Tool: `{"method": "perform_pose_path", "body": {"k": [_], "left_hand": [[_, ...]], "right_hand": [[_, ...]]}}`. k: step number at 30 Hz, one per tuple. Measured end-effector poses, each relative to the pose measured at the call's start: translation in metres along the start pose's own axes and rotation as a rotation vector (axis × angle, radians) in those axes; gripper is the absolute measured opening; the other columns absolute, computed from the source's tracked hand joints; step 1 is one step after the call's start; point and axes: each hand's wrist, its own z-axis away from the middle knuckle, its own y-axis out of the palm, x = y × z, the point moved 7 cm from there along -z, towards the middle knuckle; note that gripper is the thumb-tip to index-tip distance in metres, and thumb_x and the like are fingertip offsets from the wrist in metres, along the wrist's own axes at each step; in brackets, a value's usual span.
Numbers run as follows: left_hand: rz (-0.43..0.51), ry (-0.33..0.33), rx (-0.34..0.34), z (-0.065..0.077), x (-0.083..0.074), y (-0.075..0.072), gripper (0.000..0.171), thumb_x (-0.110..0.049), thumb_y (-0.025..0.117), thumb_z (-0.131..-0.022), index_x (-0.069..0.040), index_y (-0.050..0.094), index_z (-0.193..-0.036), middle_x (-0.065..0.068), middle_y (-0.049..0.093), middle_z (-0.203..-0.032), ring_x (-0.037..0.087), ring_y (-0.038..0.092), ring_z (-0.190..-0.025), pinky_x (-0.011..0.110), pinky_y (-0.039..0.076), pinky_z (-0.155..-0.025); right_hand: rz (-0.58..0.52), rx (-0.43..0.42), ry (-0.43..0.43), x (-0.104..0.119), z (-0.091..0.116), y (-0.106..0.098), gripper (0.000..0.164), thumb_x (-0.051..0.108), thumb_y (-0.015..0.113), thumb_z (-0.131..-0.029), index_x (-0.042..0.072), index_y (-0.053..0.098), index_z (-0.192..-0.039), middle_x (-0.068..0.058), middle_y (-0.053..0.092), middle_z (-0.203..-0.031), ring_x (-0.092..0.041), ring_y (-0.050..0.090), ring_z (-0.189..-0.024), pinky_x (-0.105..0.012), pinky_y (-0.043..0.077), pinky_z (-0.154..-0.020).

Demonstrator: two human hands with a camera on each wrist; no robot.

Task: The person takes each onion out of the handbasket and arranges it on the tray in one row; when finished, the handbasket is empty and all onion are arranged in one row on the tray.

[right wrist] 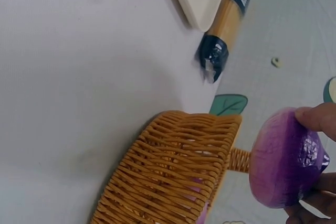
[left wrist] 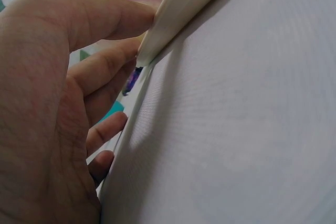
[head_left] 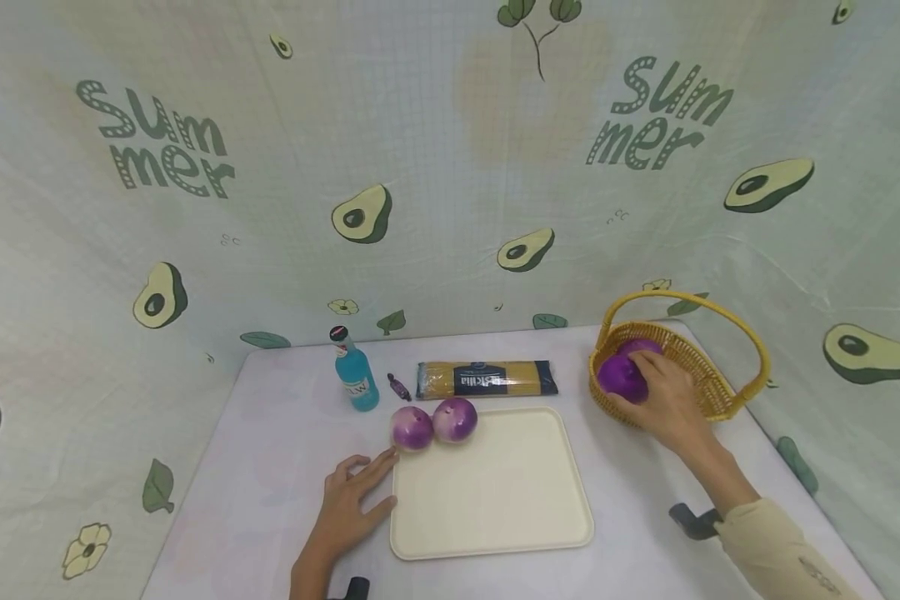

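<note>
My right hand (head_left: 663, 400) grips a purple onion (right wrist: 283, 161) between thumb and fingers, at the left side of the wicker basket (right wrist: 163, 171). In the right wrist view this onion shows beyond the basket's rim. Another purple onion (head_left: 640, 345) lies inside the basket, partly hidden by the held one. My left hand (head_left: 348, 504) rests beside the cream tray (head_left: 495, 500), thumb and index fingertips at its left edge, the other fingers loosely spread. Two purple-and-white onions, a left one (head_left: 412, 428) and a right one (head_left: 455, 419), sit at the tray's far left corner.
Behind the tray lies a pack of spaghetti (head_left: 487, 379). Left of it are a small wrapped candy (head_left: 399, 387) and an upright blue bottle (head_left: 357, 379) with a dark cap. The basket's tall handle (head_left: 735, 321) arches over it. A patterned curtain (head_left: 435, 167) hangs behind the table.
</note>
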Motion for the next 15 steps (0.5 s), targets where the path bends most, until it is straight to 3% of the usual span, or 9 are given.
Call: {"method": "perform_pose_path", "body": {"k": [15], "left_hand": [[0.018,-0.005,0.006,0.0003,-0.0023,-0.0013,0.062,-0.042,0.072,-0.086,-0.033,0.054,-0.145,-0.017,0.047,-0.149,0.024,0.038,-0.133,0.053,0.024,-0.1]], "right_hand": [[-0.009,-0.016,-0.028,0.0061,0.002,0.0025,0.073,0.023,0.088,-0.075,-0.012,0.054,-0.13,-0.03,0.05,-0.132,-0.052,0.043,-0.121,-0.066,0.028,-0.099]]}}
